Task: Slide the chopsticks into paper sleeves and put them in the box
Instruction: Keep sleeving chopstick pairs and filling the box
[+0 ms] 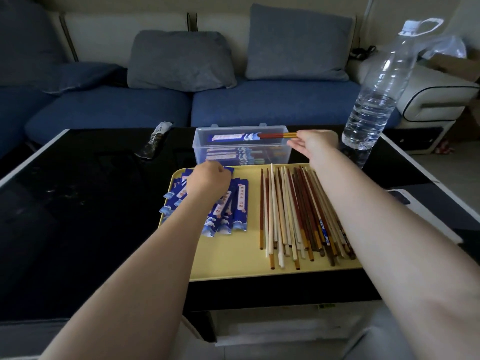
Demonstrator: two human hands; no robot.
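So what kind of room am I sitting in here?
Most likely a home living room: a blue sofa with grey cushions sits behind a glossy black coffee table.

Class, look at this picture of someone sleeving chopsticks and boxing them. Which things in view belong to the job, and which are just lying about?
Belong to the job:
sleeved pair held by the right hand
clear box
blue paper sleeves under the left hand
loose chopsticks
yellow tray

Just lying about:
water bottle
dark packet on the table
cushions on the sofa
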